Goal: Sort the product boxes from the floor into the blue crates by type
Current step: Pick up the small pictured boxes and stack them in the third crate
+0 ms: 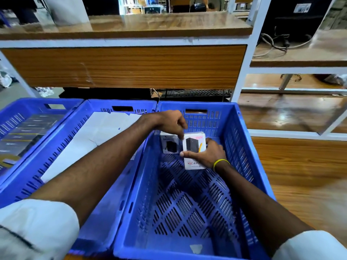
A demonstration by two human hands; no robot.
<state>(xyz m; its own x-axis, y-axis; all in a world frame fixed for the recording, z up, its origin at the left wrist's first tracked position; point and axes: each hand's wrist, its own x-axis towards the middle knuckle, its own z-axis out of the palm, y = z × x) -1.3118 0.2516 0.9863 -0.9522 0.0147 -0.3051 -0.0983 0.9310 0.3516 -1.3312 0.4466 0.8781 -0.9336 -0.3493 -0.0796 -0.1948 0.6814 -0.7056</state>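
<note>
Where the box in hand is: white cardboard product box (193, 145), printed with a black tower and a yellow cable, upright at the far end of the right-hand blue slotted plastic crate (216, 106). Whether its foot is on the crate floor or just above it cannot be told.
Right hand (210, 153): clamped on that box, with the thumb across the front and the fingers round its right side. A yellow wristband (221, 162) is on the wrist.
Left hand (169, 121): reaches in from the left with the fingers bent downward, tips at the box's top left corner. Whether they pinch or only touch cannot be told.
Neighbour: second white-and-grey cardboard box (170, 144) with a black product picture stands just beside the held one, on its left.
Other crates: middle blue plastic crate (56, 156) holds flat white card sheets (97, 132). Far-left blue plastic crate (28, 102) holds rows of dark flat boxes (24, 132).
Risk, neighbour: pressing the held box sideways would probably topple the neighbour, since nothing braces its far side.
Risk, fingers: the left fingertips sit at the seam between the boxes. They could be nipped there, or drag a box askew on leaving.
Risk, footing: a corner may catch in the slotted floor and leave the box leaning.
Risk, sorting: the two prints differ. If the types differ too, this is the wrong crate, but the lettering is too blurred to judge.
</note>
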